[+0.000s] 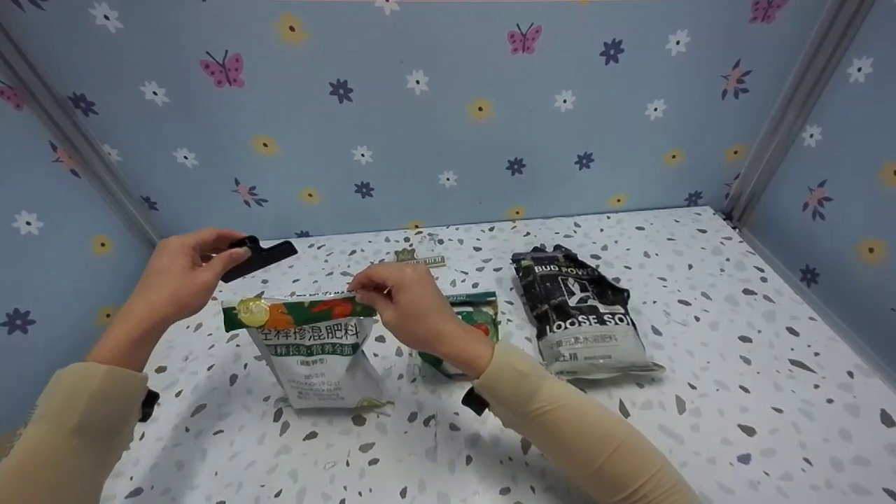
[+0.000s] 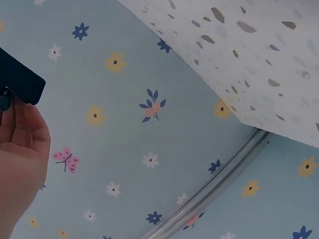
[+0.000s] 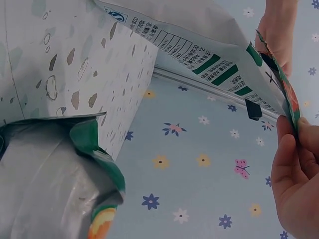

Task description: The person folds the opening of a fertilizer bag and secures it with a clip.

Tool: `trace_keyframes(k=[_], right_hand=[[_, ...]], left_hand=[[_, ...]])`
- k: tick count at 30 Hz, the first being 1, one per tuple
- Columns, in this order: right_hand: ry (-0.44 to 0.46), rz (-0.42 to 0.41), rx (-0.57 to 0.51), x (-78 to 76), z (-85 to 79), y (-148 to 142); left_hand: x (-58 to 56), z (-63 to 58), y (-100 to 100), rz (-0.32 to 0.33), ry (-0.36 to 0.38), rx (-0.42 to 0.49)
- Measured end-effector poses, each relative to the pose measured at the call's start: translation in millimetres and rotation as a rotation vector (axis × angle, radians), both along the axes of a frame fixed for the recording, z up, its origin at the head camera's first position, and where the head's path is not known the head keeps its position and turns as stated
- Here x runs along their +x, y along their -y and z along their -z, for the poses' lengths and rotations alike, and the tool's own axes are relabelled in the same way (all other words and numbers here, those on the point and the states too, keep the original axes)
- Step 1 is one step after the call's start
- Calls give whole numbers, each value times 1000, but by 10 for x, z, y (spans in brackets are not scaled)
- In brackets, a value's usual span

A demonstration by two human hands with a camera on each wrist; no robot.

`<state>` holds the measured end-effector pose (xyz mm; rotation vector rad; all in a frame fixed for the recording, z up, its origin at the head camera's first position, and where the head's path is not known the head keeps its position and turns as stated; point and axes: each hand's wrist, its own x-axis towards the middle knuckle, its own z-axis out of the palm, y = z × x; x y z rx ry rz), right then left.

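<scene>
My left hand (image 1: pixel 183 269) pinches a black bag clip (image 1: pixel 260 259) above the back left of the table. Under and to the right of it, a white fertilizer bag (image 1: pixel 318 364) stands upright, its colourful green-and-orange top edge folded over toward me. My right hand (image 1: pixel 409 301) pinches the right end of that folded edge between thumb and fingers. In the right wrist view the thumb and fingers of the right hand (image 3: pixel 299 174) squeeze the fold, and the bag's printed back (image 3: pixel 199 50) shows. The left wrist view shows the clip (image 2: pixel 22 77) at the fingertips.
Partly behind my right forearm stands another green-and-white bag (image 1: pixel 483 318). A black-and-grey "LOOSE SOIL" bag (image 1: pixel 584 315) lies to its right. A small dark-and-tan label (image 1: pixel 420 259) is at the back. Flowered panels (image 1: pixel 448 105) enclose the speckled table (image 1: pixel 735 350).
</scene>
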<state>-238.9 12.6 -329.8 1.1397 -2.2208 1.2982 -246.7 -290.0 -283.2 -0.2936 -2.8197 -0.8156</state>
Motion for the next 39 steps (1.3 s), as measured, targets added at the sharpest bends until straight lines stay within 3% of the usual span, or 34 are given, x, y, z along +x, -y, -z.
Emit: trace_keyframes(k=[7, 16, 22, 29, 39], right_hand=[[5, 2, 9, 11, -12, -4], [-16, -3, -6, 9, 5, 13], [-49, 2, -15, 2, 9, 12], [-58, 17, -18, 8, 18, 12], [-69, 26, -56, 14, 28, 18]], left_hand=[[131, -116, -174, 38, -123, 29], [266, -252, -337, 95, -202, 3], [332, -293, -423, 132, -155, -19], [343, -258, -452, 199, -136, -72], [340, -181, -471, 200, -59, -70]])
